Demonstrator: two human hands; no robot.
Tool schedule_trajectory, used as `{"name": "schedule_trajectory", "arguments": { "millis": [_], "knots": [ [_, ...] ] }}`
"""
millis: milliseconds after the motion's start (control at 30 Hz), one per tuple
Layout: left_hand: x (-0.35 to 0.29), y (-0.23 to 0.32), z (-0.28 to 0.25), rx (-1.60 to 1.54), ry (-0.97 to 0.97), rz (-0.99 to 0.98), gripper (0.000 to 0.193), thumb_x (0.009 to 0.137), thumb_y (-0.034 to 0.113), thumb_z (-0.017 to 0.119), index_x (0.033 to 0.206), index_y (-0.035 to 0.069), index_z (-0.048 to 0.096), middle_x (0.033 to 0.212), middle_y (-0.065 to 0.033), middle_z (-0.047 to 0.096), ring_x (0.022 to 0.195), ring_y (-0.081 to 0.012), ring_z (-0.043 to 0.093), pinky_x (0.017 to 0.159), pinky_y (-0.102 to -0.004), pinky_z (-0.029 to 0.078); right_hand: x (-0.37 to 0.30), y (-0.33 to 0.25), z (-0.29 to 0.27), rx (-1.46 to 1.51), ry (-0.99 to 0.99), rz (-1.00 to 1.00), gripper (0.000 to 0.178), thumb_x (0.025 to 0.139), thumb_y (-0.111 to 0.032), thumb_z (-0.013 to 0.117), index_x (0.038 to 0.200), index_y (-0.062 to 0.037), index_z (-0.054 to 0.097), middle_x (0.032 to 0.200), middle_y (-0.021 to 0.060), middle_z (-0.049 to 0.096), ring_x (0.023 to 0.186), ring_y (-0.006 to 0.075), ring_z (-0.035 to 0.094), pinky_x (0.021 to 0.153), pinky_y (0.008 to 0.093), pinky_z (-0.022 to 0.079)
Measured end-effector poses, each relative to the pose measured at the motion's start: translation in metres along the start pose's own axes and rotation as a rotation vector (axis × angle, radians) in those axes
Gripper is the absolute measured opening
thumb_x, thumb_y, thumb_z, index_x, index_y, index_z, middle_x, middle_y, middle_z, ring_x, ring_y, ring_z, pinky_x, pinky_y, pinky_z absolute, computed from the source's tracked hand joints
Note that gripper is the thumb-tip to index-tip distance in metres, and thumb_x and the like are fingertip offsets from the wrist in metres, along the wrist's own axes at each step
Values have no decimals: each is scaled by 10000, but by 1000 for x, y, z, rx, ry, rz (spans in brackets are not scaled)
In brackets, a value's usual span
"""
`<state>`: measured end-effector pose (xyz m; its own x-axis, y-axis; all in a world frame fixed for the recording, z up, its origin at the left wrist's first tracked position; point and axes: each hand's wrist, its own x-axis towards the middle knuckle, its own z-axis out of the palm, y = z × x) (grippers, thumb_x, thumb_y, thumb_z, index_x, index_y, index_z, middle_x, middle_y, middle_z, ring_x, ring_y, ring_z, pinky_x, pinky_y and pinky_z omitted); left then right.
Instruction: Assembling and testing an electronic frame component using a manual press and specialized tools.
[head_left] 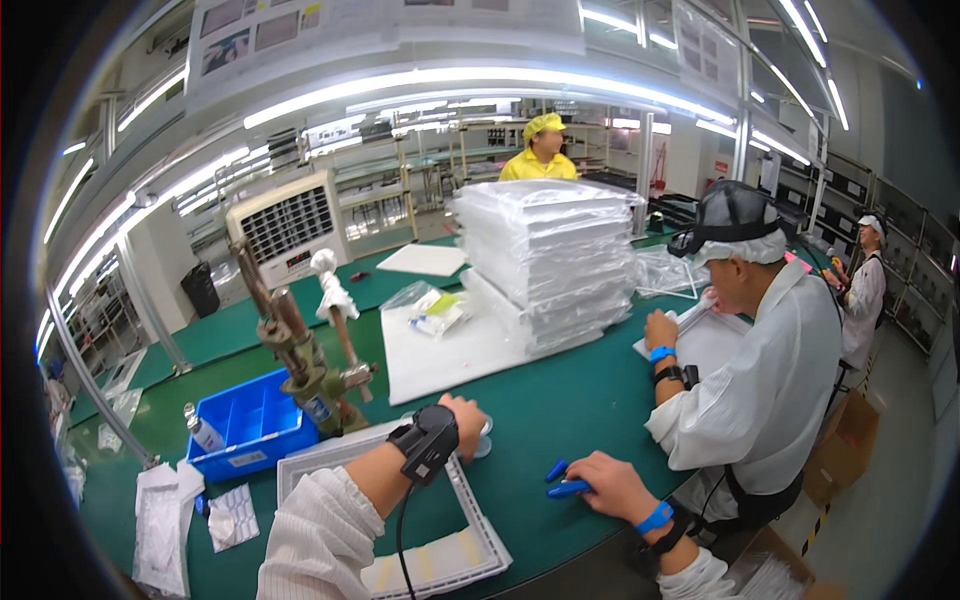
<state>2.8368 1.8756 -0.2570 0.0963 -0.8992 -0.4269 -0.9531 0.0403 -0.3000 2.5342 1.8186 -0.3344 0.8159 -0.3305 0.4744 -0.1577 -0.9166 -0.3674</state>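
My left hand [464,424] is curled above the upper right corner of a white rectangular frame [482,520]. A small clear round piece [485,441] shows at its fingers; what the fingers hold, if anything, is hidden behind the hand. Further right, over the green table, my right hand [612,487] has its fingers closed on a slim blue pen [568,489]. A shorter blue piece [556,470], like a pen cap, lies just beyond the pen. Pale yellowish strips run across the inside of the frame, which my left forearm partly covers.
Behind the frame stand a green hand press [318,385] and a blue divided bin [252,420] with a small bottle [205,430]. A tall stack of plastic-wrapped white panels [545,265] rises on a white foam sheet [420,365]. At right, a co-worker [750,350] bends over another frame.
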Motion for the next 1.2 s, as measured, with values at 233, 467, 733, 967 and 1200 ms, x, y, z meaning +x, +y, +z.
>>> {"name": "schedule_trajectory", "arguments": {
  "millis": [233,467,733,967,1200],
  "knots": [
    [37,-20,22,-85,234,95,208,757,201,655,908,73,717,922,-168,695,852,-354,693,702,-464,566,-1,2,1,67,19,-5,318,683,-54,754,974,-128,650,948,22,669,885,249,642,723,370,551],
    [71,-16,6,-170,432,-20,373,814,279,721,1144,131,629,1174,-137,616,1025,-346,648,818,-439,544,13,3,-4,76,104,6,284,678,-7,714,933,-117,655,899,37,671,858,270,642,708,376,548],
    [21,103,-14,-438,208,348,322,801,282,737,1041,92,640,1034,-158,659,966,-362,655,787,-444,541,6,11,-3,111,392,172,220,747,40,660,956,-29,658,880,151,635,802,350,621,684,386,499],
    [1,94,-15,-630,454,401,198,792,119,681,975,51,644,886,-144,684,868,-349,665,759,-441,533,3,12,2,56,420,213,224,756,8,674,975,-32,656,897,147,649,845,364,623,717,415,505],
    [-179,-32,3,-1366,818,201,313,936,31,603,1248,12,616,946,-30,641,839,-88,615,762,-241,521,25,15,7,372,425,512,183,877,-144,707,973,8,677,829,144,676,725,269,650,685,321,498]
  ]
}}
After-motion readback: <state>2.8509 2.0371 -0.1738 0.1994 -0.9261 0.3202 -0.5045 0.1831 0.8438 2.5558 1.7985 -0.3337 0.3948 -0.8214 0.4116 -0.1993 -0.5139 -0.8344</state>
